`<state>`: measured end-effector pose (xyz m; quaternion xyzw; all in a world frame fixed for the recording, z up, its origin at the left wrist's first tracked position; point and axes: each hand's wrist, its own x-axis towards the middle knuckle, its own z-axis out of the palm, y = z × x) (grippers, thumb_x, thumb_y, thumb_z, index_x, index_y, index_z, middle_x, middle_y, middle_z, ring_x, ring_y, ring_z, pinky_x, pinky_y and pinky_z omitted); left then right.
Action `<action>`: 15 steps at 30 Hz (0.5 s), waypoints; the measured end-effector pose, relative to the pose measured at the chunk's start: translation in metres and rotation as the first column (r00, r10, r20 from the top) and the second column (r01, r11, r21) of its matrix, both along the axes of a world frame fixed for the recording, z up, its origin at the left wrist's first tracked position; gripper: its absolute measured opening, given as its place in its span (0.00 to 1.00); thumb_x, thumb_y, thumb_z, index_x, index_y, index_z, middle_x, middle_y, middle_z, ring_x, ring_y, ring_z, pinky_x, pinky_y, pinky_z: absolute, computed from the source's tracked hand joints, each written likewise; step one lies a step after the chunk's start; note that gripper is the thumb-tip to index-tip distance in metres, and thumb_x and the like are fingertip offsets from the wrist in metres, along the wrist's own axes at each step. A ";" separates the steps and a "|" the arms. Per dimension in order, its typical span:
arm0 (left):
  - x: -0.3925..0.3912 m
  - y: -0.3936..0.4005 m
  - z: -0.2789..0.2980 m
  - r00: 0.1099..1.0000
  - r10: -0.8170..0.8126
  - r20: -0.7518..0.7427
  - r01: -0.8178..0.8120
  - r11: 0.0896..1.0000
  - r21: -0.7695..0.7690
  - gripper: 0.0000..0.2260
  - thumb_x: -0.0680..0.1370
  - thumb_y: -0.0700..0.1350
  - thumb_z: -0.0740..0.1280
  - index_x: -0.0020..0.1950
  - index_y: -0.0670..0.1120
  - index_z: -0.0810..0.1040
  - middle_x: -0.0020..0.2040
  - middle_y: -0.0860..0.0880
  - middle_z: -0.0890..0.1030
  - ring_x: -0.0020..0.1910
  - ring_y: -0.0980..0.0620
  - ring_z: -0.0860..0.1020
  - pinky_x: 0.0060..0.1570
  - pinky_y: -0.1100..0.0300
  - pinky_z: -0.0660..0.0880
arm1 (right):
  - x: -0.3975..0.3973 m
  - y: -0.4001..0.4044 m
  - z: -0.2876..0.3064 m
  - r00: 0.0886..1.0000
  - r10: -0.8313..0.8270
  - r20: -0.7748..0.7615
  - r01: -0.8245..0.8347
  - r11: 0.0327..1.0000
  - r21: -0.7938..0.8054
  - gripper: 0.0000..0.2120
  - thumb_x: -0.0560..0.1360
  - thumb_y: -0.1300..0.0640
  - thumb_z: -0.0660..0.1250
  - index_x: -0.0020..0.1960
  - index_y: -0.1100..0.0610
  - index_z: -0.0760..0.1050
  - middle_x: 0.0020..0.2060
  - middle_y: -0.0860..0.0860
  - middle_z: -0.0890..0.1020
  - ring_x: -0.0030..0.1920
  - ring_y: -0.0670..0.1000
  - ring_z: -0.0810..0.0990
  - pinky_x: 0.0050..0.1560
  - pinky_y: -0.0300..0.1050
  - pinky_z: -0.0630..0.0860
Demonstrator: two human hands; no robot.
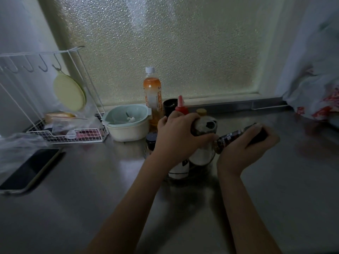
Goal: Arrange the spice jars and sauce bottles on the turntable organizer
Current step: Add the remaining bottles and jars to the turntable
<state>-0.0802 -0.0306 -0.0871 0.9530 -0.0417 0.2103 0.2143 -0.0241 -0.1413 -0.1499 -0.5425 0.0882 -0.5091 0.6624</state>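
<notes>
My left hand (176, 136) grips the top of a white jar (202, 147) that stands among the clustered containers in the middle of the steel counter. My right hand (245, 149) holds a dark sauce bottle (233, 134) tilted almost flat, its neck pointing left toward the white jar. A white bottle with dark print (178, 168) stands just in front, under my left wrist. Behind the cluster are a red squeeze bottle (181, 106), a tall orange bottle with a white cap (152, 96), a black cylinder (169, 106) and a small dark-lidded jar (151, 142). The turntable itself is hidden beneath them.
A pale green bowl nested in a cream bowl (128, 123) sits left of the bottles. A white wire rack (69, 132) with hooks and a yellow-green lid stands at far left. A phone (29, 171) lies near the left edge. A plastic bag (319, 99) rests at right.
</notes>
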 end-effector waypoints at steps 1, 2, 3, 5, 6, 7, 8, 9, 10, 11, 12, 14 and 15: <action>0.000 -0.001 -0.001 1.000 0.028 0.014 -0.028 1.000 0.011 0.26 0.69 0.65 0.66 0.61 0.52 0.75 0.52 0.53 0.75 0.60 0.49 0.68 0.61 0.50 0.62 | -0.001 0.000 0.001 1.000 0.004 -0.004 -0.004 1.000 0.002 0.10 0.81 0.58 0.56 0.56 0.66 0.67 0.46 0.54 0.73 0.38 0.40 0.72 0.40 0.25 0.66; 0.000 -0.002 -0.001 0.998 0.055 0.027 -0.056 0.998 0.025 0.26 0.69 0.66 0.66 0.61 0.52 0.75 0.55 0.52 0.76 0.60 0.48 0.67 0.59 0.50 0.62 | -0.002 0.002 0.002 1.000 0.008 -0.009 -0.008 1.000 -0.001 0.10 0.81 0.58 0.56 0.55 0.65 0.67 0.47 0.55 0.73 0.38 0.43 0.72 0.40 0.26 0.66; 0.002 -0.002 -0.002 0.996 0.077 0.037 -0.079 0.996 0.034 0.26 0.69 0.66 0.66 0.59 0.52 0.76 0.57 0.51 0.75 0.60 0.47 0.67 0.57 0.51 0.62 | -0.003 0.003 0.003 1.000 0.013 -0.010 -0.013 1.000 -0.010 0.11 0.81 0.58 0.56 0.56 0.67 0.67 0.47 0.55 0.73 0.39 0.44 0.72 0.41 0.26 0.67; 0.004 -0.001 -0.002 0.993 0.112 0.046 -0.114 0.993 0.034 0.25 0.68 0.66 0.66 0.55 0.50 0.78 0.58 0.50 0.73 0.59 0.46 0.66 0.55 0.51 0.62 | -0.006 0.004 0.004 0.999 0.032 0.008 -0.032 0.999 -0.044 0.14 0.81 0.58 0.56 0.57 0.70 0.67 0.48 0.57 0.74 0.42 0.47 0.74 0.42 0.28 0.69; 0.005 -0.001 -0.003 0.991 0.123 0.044 -0.125 0.992 0.024 0.24 0.68 0.66 0.66 0.53 0.49 0.78 0.57 0.50 0.73 0.58 0.46 0.66 0.54 0.51 0.62 | -0.007 0.005 0.004 0.999 0.042 0.021 -0.040 0.997 -0.070 0.15 0.81 0.58 0.56 0.58 0.71 0.66 0.49 0.60 0.74 0.44 0.50 0.75 0.44 0.30 0.70; 0.005 -0.002 -0.004 0.990 0.133 0.043 -0.134 0.991 0.012 0.24 0.69 0.66 0.67 0.52 0.48 0.78 0.57 0.49 0.73 0.58 0.46 0.66 0.54 0.51 0.63 | -0.009 0.005 0.005 0.998 0.050 0.032 -0.047 0.994 -0.094 0.16 0.81 0.58 0.56 0.58 0.71 0.66 0.50 0.62 0.75 0.46 0.53 0.76 0.45 0.32 0.71; 0.005 -0.004 -0.005 0.988 0.145 0.045 -0.145 0.989 -0.003 0.24 0.69 0.66 0.67 0.52 0.48 0.77 0.57 0.49 0.72 0.58 0.46 0.66 0.54 0.50 0.63 | -0.010 0.005 0.005 0.998 0.057 0.041 -0.052 0.992 -0.115 0.16 0.81 0.58 0.56 0.58 0.72 0.66 0.51 0.64 0.75 0.48 0.56 0.76 0.46 0.33 0.72; 0.005 -0.007 -0.007 0.986 0.160 0.055 -0.159 0.987 -0.023 0.24 0.69 0.65 0.67 0.52 0.47 0.77 0.57 0.49 0.72 0.58 0.46 0.66 0.55 0.50 0.64 | -0.010 0.005 0.005 0.997 0.061 0.047 -0.055 0.990 -0.128 0.16 0.81 0.58 0.56 0.58 0.72 0.66 0.52 0.66 0.74 0.49 0.58 0.76 0.48 0.34 0.72; 0.005 -0.009 -0.009 0.982 0.175 0.068 -0.172 0.984 -0.047 0.24 0.69 0.65 0.67 0.53 0.47 0.77 0.57 0.48 0.72 0.58 0.46 0.66 0.56 0.50 0.64 | -0.010 0.005 0.006 0.997 0.064 0.050 -0.057 0.990 -0.132 0.16 0.80 0.59 0.56 0.58 0.72 0.66 0.52 0.66 0.74 0.49 0.59 0.76 0.48 0.35 0.72; 0.004 -0.012 -0.010 0.979 0.189 0.081 -0.184 0.980 -0.071 0.24 0.69 0.64 0.68 0.54 0.47 0.77 0.58 0.48 0.72 0.59 0.46 0.66 0.57 0.49 0.65 | -0.010 0.005 0.006 0.997 0.065 0.050 -0.058 0.990 -0.130 0.16 0.80 0.59 0.56 0.59 0.72 0.66 0.52 0.66 0.74 0.50 0.59 0.76 0.49 0.36 0.73; 0.004 -0.014 -0.011 0.976 0.199 0.093 -0.191 0.978 -0.088 0.24 0.70 0.64 0.68 0.54 0.46 0.77 0.58 0.47 0.72 0.59 0.46 0.66 0.58 0.49 0.65 | -0.010 0.004 0.007 0.997 0.062 0.049 -0.056 0.991 -0.122 0.16 0.80 0.58 0.56 0.59 0.72 0.66 0.53 0.66 0.74 0.50 0.60 0.77 0.49 0.38 0.73; 0.004 -0.018 -0.013 0.974 0.201 0.106 -0.190 0.976 -0.106 0.24 0.70 0.63 0.68 0.55 0.45 0.77 0.59 0.46 0.71 0.59 0.45 0.66 0.59 0.48 0.66 | -0.010 0.004 0.006 0.998 0.050 0.048 -0.045 0.993 -0.109 0.17 0.81 0.57 0.56 0.59 0.72 0.65 0.53 0.66 0.75 0.50 0.61 0.77 0.49 0.44 0.76; 0.003 -0.019 -0.012 0.975 0.198 0.105 -0.185 0.975 -0.120 0.24 0.70 0.63 0.68 0.55 0.45 0.76 0.60 0.46 0.71 0.59 0.45 0.66 0.60 0.47 0.66 | -0.009 0.003 0.005 0.998 0.040 0.047 -0.035 0.994 -0.105 0.17 0.81 0.57 0.56 0.60 0.72 0.65 0.53 0.66 0.75 0.50 0.61 0.77 0.49 0.48 0.77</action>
